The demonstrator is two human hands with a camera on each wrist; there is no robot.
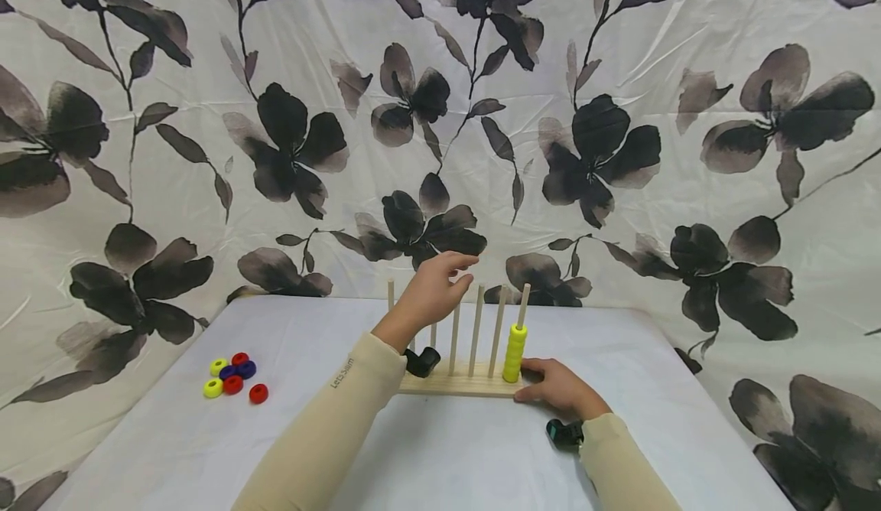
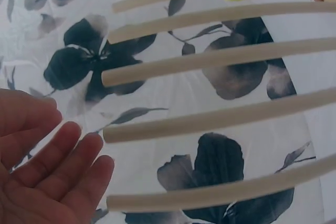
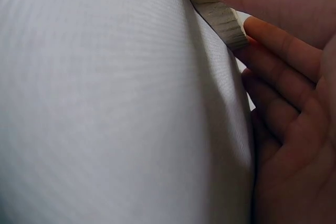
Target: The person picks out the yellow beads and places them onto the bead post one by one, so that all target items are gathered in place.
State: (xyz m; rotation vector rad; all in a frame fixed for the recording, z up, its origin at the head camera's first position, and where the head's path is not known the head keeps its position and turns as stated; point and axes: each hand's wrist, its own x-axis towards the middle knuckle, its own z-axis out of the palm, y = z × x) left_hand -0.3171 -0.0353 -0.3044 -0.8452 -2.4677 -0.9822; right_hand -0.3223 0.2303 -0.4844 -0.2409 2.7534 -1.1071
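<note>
A wooden peg stand (image 1: 454, 386) with a row of upright dowels stands on the table. Its rightmost dowel carries a stack of yellow beads (image 1: 515, 353); the other dowels in the left wrist view are bare. My left hand (image 1: 437, 288) hovers over the stand near the dowel tops, fingers loosely bent, and I see nothing in it. That hand (image 2: 55, 166) is beside the dowel tips in the left wrist view, apart from them. With thumb in front and fingers behind, my right hand (image 1: 560, 388) grips the right end of the base (image 3: 223, 22).
Loose beads lie in a cluster at the table's left: red ones (image 1: 258, 394), yellow ones (image 1: 213, 388) and blue ones (image 1: 246, 369). A white cloth covers the table (image 1: 440, 450). A floral curtain (image 1: 482, 151) hangs behind the table's far edge.
</note>
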